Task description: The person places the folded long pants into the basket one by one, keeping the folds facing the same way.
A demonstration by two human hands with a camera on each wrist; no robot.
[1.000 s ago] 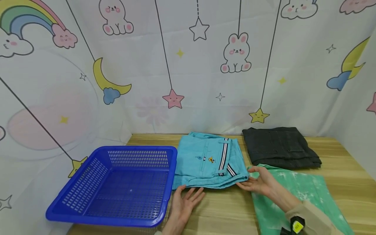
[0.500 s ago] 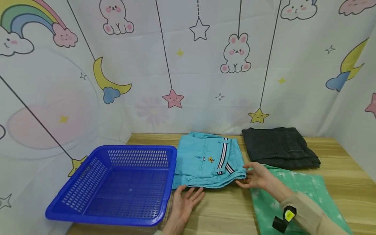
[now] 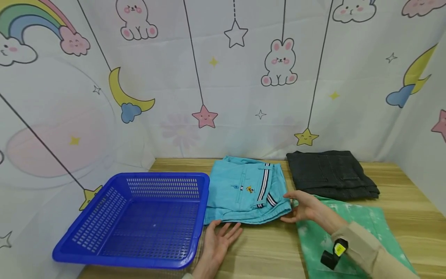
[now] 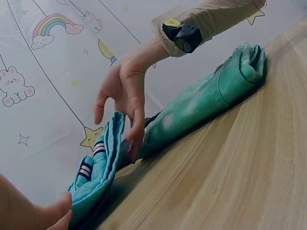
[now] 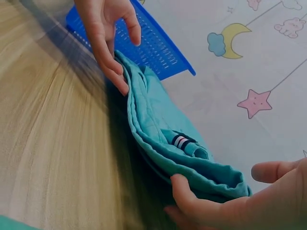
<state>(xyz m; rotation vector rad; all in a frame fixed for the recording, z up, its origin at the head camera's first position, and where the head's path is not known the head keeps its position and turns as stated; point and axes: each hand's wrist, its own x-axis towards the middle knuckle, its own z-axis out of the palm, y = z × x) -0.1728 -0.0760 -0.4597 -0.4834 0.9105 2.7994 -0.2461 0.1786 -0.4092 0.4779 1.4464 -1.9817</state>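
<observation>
Folded turquoise trousers [image 3: 226,193] lie on the table, with a striped waistband and a small embroidered figure by the back pocket. My left hand [image 3: 217,246] is palm up at their near edge, fingers extended with the tips right at the fold. At the right-hand corner is my right hand [image 3: 306,207], thumb above and fingers lower down. In the right wrist view its thumb [image 5: 273,171] stands apart from the cloth, while a finger [image 5: 184,191] meets the folded edge. The left wrist view shows the right fingers loosely spread around that corner.
A blue plastic basket [image 3: 129,263] stands just left of the trousers. Folded black trousers [image 3: 327,174] lie at the back right. A folded green tie-dye garment [image 3: 352,221] lies in front of them, under my right forearm. A patterned curtain [image 3: 237,89] hangs behind the table.
My right hand has shifted slightly left, and the right edge of the turquoise trousers has moved inward with it. My left hand has stayed in place.
</observation>
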